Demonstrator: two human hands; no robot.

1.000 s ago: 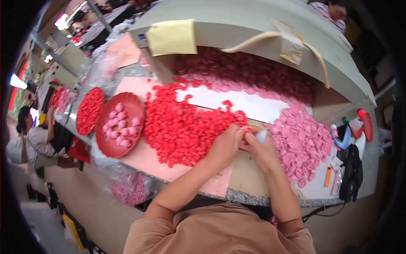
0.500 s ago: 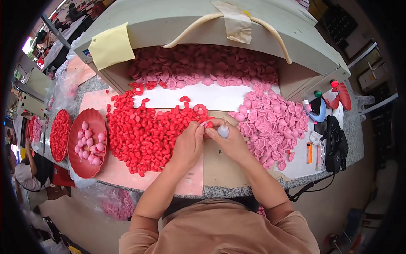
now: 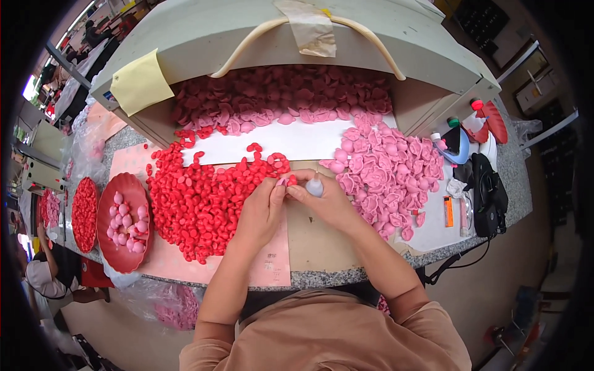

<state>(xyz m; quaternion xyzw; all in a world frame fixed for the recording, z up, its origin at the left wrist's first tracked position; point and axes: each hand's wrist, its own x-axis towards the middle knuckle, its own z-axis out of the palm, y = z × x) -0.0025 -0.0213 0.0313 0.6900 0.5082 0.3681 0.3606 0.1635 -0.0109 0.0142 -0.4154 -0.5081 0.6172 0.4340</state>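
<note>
My hands meet at the bench's middle, fingertips together. My left hand (image 3: 260, 210) is closed, pinching a small pink piece (image 3: 281, 182) whose shape is mostly hidden by the fingers. A small red curved piece (image 3: 292, 180) sits between the fingertips of my right hand (image 3: 331, 204), against the pink one. That hand is also closed round a small whitish squeeze bottle (image 3: 314, 187), tucked in its fingers. Left of my hands spreads a heap of red curved pieces (image 3: 198, 210). To their right lies a pile of pink petal-edged and round pieces (image 3: 387, 167).
A grey hood-like box (image 3: 427, 59) arches over more pink pieces at the back. On the left stand a red scalloped dish (image 3: 114, 256) holding pink balls and another full of red pieces (image 3: 85, 216). An orange lighter (image 3: 448, 211) and black bag (image 3: 487, 195) lie right.
The whole view has shifted, with the bench sliding left in the picture. My hands stay pinched together in the same place on the bench, and the bottle's tilt looks slightly different.
</note>
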